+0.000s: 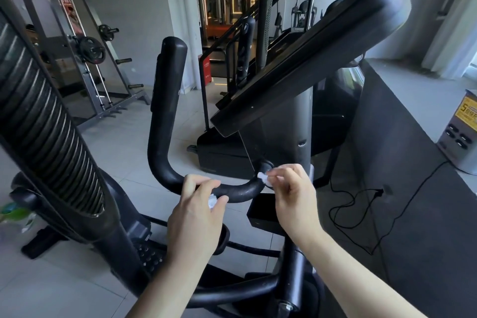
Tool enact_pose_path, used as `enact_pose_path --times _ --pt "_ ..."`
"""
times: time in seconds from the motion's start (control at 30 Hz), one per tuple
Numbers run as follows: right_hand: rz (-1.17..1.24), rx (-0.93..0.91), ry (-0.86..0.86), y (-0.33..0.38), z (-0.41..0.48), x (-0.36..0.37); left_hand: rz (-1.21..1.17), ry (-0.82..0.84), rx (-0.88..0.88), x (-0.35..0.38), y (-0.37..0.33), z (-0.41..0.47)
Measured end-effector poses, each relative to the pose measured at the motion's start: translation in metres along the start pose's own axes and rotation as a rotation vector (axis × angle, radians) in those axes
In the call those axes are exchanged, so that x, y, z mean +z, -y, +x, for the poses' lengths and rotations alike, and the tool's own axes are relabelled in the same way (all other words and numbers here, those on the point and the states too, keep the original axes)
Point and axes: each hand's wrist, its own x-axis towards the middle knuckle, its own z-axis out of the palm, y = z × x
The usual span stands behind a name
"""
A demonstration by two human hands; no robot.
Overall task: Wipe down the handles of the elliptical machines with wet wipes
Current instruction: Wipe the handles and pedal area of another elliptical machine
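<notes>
A black curved handle (165,116) of the elliptical machine rises at centre, then bends right toward the console post. My left hand (198,212) wraps the low horizontal part of the handle, with a white wet wipe (212,201) bunched between its thumb and fingers against the bar. My right hand (291,191) pinches a second white wipe (263,177) at the handle's right end, where it meets the post. The console screen (304,67) tilts above.
A large ribbed black moving arm (49,131) stands close at the left. A weight rack (90,54) is behind it. A black cable (361,204) lies on the dark floor at right, near a grey box (462,131). More machines stand beyond the post.
</notes>
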Motion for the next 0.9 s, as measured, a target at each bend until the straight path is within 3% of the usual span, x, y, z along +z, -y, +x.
enact_pose_path --times 0.07,0.17,0.27,0.43,0.57,0.77,0.9 --pt "0.087 -0.061 0.068 0.015 -0.007 0.003 0.009 -0.005 0.0 0.001 0.0 0.001" --pt "0.153 0.021 0.163 0.025 -0.011 0.01 0.029 0.002 -0.01 0.001 0.0 0.002" --pt "0.041 -0.022 0.08 0.019 -0.007 0.013 0.031 0.002 -0.015 0.0 0.0 0.001" --pt "-0.019 -0.078 0.09 0.011 -0.012 0.016 0.026 -0.004 -0.011 -0.001 -0.003 0.001" --pt "-0.047 -0.123 -0.032 0.008 -0.011 0.023 0.028 -0.003 -0.009 -0.001 -0.003 0.001" --pt "0.021 -0.35 0.061 0.012 -0.032 0.034 0.03 0.005 0.045 -0.001 -0.001 0.001" --pt "0.021 -0.215 -0.003 -0.004 -0.012 0.022 0.073 0.015 0.033 -0.004 -0.002 0.003"
